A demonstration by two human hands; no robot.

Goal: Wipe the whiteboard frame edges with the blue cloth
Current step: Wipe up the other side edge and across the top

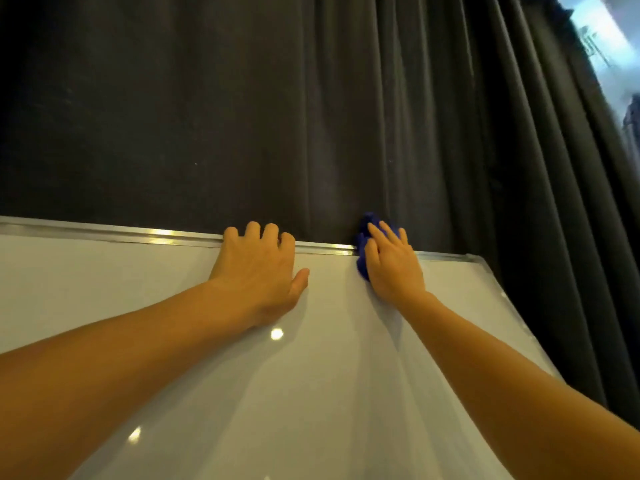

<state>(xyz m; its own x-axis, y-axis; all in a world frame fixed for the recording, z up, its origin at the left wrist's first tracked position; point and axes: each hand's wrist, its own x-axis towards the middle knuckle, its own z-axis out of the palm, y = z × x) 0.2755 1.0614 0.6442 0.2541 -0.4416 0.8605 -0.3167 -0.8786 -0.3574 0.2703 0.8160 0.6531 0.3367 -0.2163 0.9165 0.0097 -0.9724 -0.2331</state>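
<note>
A white whiteboard (138, 289) fills the lower part of the head view, with a silver metal frame (121, 233) along its top edge and down its right side. My left hand (259, 268) grips the top frame near the middle, its fingers curled over the edge and its thumb flat on the board. My right hand (391, 265) presses a bunched blue cloth (363, 251) against the top frame, a short way left of the top right corner (479, 259). Most of the cloth is hidden under the palm.
A dark pleated curtain (381, 116) hangs right behind the board and runs down past its right side. A bright window strip (602, 39) shows at the upper right. Light spots reflect on the board surface.
</note>
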